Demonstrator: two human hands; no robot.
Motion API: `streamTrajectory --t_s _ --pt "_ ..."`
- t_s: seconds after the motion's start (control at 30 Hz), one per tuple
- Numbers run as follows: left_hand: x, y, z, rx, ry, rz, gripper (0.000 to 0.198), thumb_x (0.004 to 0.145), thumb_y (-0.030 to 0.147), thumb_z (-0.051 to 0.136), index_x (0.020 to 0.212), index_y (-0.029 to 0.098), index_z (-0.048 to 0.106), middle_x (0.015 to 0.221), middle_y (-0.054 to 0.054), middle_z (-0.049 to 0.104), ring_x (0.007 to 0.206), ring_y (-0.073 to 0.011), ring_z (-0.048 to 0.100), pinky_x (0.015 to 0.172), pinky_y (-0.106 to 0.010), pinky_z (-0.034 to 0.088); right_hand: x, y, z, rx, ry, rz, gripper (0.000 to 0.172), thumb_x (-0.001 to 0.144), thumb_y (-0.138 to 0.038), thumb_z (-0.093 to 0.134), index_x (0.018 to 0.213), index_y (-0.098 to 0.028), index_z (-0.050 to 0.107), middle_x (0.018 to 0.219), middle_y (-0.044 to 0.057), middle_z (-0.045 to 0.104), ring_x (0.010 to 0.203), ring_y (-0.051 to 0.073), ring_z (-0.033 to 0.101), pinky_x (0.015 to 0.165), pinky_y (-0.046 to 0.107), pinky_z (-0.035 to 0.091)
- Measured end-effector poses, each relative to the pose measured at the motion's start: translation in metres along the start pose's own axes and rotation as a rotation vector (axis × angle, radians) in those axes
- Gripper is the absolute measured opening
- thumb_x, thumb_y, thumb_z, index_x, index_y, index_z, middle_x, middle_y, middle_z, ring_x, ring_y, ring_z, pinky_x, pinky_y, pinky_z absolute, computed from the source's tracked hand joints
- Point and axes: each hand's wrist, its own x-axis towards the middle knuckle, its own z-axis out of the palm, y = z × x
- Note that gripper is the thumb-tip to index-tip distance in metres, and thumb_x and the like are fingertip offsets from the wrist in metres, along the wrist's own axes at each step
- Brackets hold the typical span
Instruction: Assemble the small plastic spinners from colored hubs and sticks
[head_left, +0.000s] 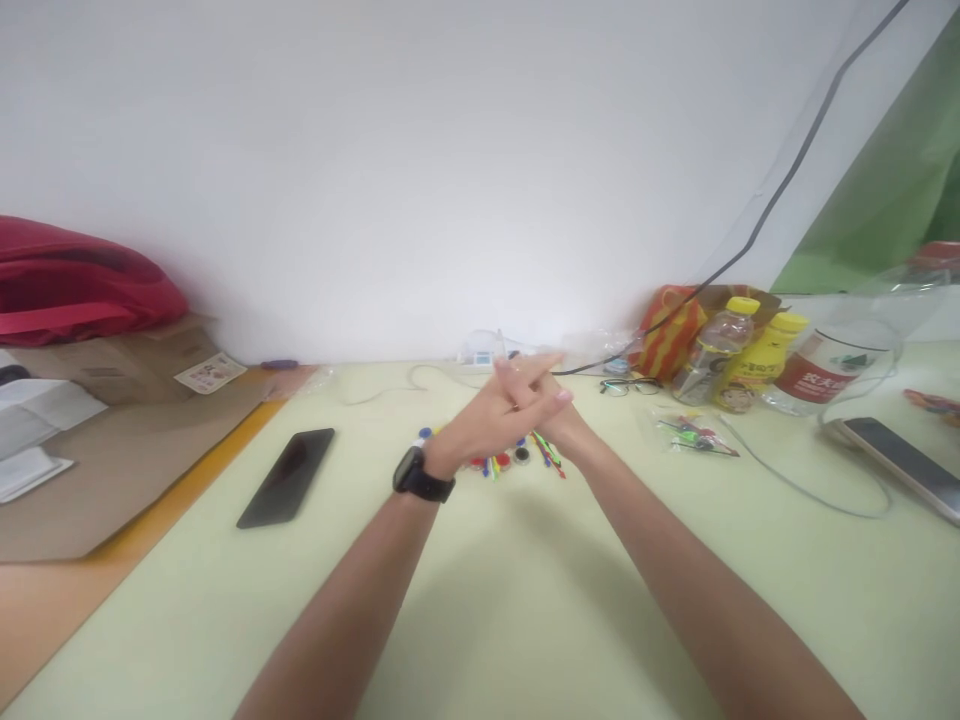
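My left hand [480,420], with a black watch [422,476] on its wrist, is raised over the table and crosses my right hand [553,408]. The palms press together, and the fingers wrap round the other hand. No object shows between them. Behind and below the hands lie small colourful pieces [522,455], among them red, blue and black round ones and thin green, red and blue ones. My hands hide part of this group.
A black phone [286,478] lies left, beside cardboard [127,450] and a red bag [82,280]. At the right are glasses [628,385], bottles [716,350], a bag of small pieces [694,435], a cable [817,485] and another phone [904,462].
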Motion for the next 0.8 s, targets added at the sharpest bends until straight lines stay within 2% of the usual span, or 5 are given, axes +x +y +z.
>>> streamTrajectory --t_s 0.1,0.17,0.23,0.43,0.8 --pt "-0.004 -0.021 -0.018 0.055 -0.055 -0.017 0.055 0.099 0.053 0.052 0.146 0.025 0.054 0.148 -0.01 0.057 0.133 -0.0304 0.055 0.112 -0.043 0.043 0.013 0.009 -0.028 -0.552 0.013 0.094 0.045 0.099 -0.052 0.047 0.075 -0.018 0.065 0.075 0.005 0.069 0.077 0.022 0.065 0.075 0.033 0.049" --pt "-0.009 -0.041 -0.024 0.156 -0.184 -0.102 0.063 0.09 0.055 0.065 0.143 0.024 0.057 0.145 -0.01 0.06 0.129 -0.0316 0.058 0.109 -0.043 0.045 0.02 0.019 -0.048 -0.964 -0.008 0.237 0.036 0.101 -0.044 0.045 0.089 -0.018 0.066 0.092 0.006 0.073 0.088 0.02 0.066 0.078 0.029 0.047" --pt "-0.012 -0.062 -0.024 0.291 -0.295 -0.18 0.075 0.073 0.055 0.08 0.138 0.022 0.062 0.142 -0.012 0.062 0.128 -0.0346 0.058 0.108 -0.044 0.046 0.021 0.031 -0.064 -1.092 -0.072 0.355 0.021 0.093 -0.037 0.06 0.093 -0.017 0.066 0.099 0.009 0.073 0.091 0.021 0.067 0.075 0.028 0.047" --pt "-0.014 -0.097 -0.007 0.377 -0.375 -0.235 0.066 0.063 0.044 0.085 0.123 0.021 0.072 0.124 -0.01 0.072 0.112 -0.0319 0.067 0.095 -0.037 0.052 0.011 0.051 -0.073 -1.107 -0.324 0.58 0.028 0.071 -0.026 0.08 0.094 -0.018 0.066 0.081 0.006 0.074 0.067 0.019 0.068 0.054 0.025 0.044" --pt "-0.015 -0.104 -0.004 0.381 -0.322 -0.183 0.057 0.066 0.048 0.084 0.116 0.023 0.075 0.114 -0.009 0.074 0.108 -0.0315 0.067 0.091 -0.037 0.052 0.011 0.054 -0.058 -0.93 -0.411 0.654 0.022 0.082 -0.019 0.074 0.101 -0.015 0.064 0.078 0.006 0.076 0.058 0.017 0.072 0.053 0.023 0.051"
